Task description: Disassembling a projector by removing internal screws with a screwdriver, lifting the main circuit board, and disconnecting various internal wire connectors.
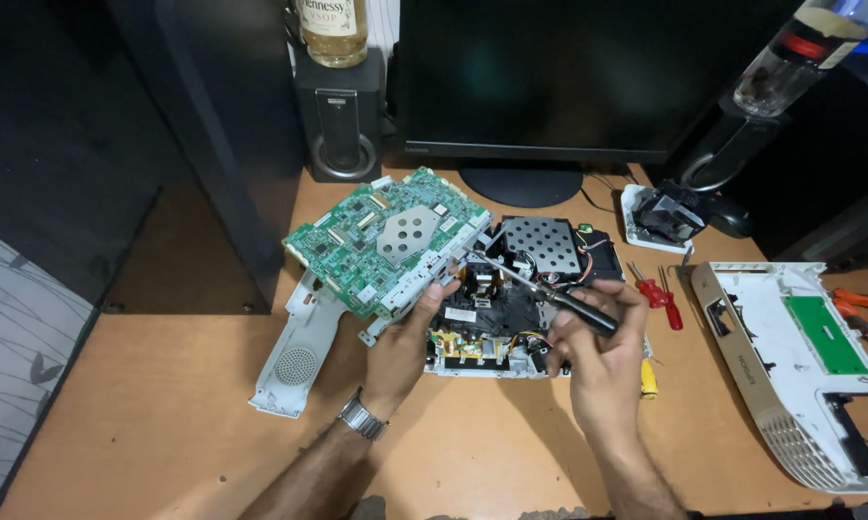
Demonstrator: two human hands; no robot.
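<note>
Two hands work over a wooden desk [164, 404]; at its middle sits an opened device [511, 299] with its black insides bare; the green circuit board [386, 241] is tilted up off the device's left side, the left hand [405, 342] closed on its lower edge; the right hand [602, 351] is clamped on a black-handled screwdriver [540, 287], tip at the board's right edge.

We see two bare forearms with no sleeves, both with dark hair. Our left hand [407, 339] has a silver metal link watch [362, 416] at the wrist; our right hand [599, 339] wears nothing
</note>
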